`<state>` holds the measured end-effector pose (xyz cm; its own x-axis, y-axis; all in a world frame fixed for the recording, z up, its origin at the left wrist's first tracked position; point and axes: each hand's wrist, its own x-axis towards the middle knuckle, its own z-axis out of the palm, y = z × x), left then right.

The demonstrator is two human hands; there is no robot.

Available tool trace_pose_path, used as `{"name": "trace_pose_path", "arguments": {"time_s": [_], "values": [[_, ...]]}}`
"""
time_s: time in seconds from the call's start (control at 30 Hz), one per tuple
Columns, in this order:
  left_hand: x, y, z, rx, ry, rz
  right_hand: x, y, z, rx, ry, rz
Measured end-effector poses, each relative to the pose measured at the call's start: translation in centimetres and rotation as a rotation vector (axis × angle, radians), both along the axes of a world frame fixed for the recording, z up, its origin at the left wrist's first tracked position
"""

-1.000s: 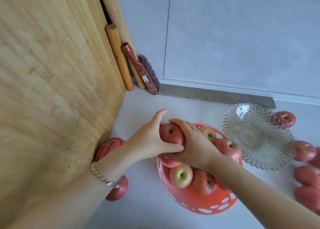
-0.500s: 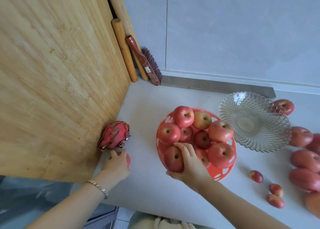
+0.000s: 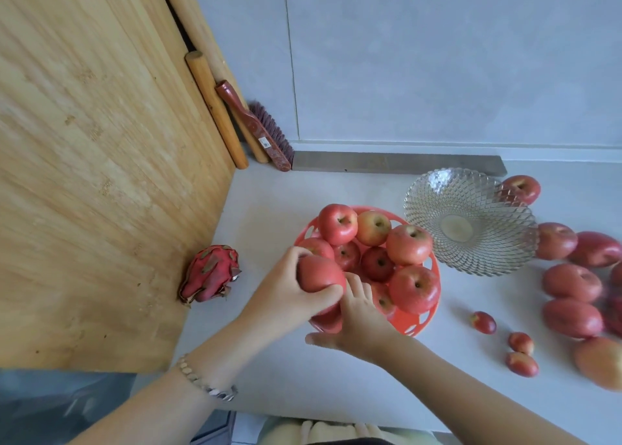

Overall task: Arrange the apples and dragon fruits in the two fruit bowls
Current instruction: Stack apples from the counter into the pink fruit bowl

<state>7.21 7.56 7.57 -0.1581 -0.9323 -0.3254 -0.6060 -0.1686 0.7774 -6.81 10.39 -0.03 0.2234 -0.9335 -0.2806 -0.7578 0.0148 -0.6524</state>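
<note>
While piling last gaps: left hand (image 3: 286, 296) clasped round apple (image 3: 319, 274) at near-left rim of red bowl (image 3: 422, 323), probably seating it on heap. Right hand (image 3: 358, 323) loose, fingers propping lower apples, likely so none roll. Glass bowl (image 3: 469, 222) empty. Dragon fruit (image 3: 210, 273) lying on pale bench (image 3: 269, 215) against upright wooden board (image 3: 101, 158). More apples loose at right. Grey tiled wall behind.
</note>
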Motion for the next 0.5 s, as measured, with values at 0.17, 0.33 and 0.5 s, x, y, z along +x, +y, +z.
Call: {"name": "trace_pose_path", "arguments": {"time_s": [0.17,0.33,0.5], "values": [[-2.6,0.2,-1.2,0.045,-0.042,-0.054,-2.2,0.3,-0.2,0.079,-0.305,-0.148],[-3.2,0.0,-2.2,-0.007,-0.127,-0.147,-2.5,0.2,0.9,-0.041,-0.367,-0.206],[-2.8,0.3,-2.2,-0.006,-0.046,-0.207,-2.9,-0.2,1.4,-0.053,-0.353,-0.319]]}}
